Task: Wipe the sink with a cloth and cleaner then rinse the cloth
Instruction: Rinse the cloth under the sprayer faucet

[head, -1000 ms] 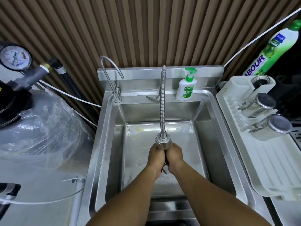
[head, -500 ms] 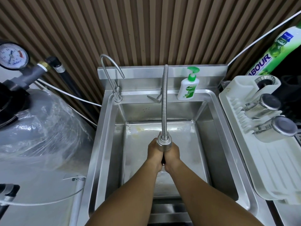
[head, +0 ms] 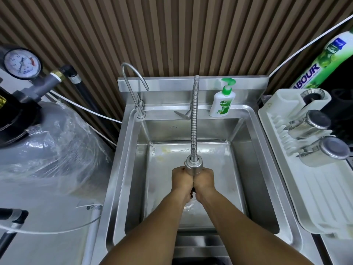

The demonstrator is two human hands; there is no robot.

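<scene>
Fig. — Head view, sink station, L to R.

Far L: pressure gauge [head: 22, 63] on grey pipework, above a tank wrapped in clear plastic [head: 47, 150]. A white tube [head: 89, 109] runs from there along the slatted wall toward the sink.

Centre: stainless sink [head: 122, 169], basin floor wet, w/ a yellowish stain near its back edge. At the back L corner, a thin gooseneck tap [head: 133, 87]. Mid-back, a lever handle [head: 182, 115] and a flexible ribbed hose faucet [head: 193, 119] arching forward; its spray head hangs over the basin, directly above the hands. On the back ledge just R of the hose, a Dettol pump bottle [head: 221, 102], upright.

Both forearms reach in from the bottom edge. Left hand [head: 181, 180] and right hand [head: 205, 180] are pressed together under the spray head, fingers of each clenched into a fist. A sliver of dark material shows between the palms — likely the cloth [head: 193, 190], but too little is visible to be sure. Water splash on the basin floor below the wrists.

R: white dish rack [head: 305, 197] touching the sink's R rim, holding two steel cups [head: 313, 125] lying on their sides. Far R, behind the rack, a green-labelled bottle [head: 322, 62], tilted.
</scene>
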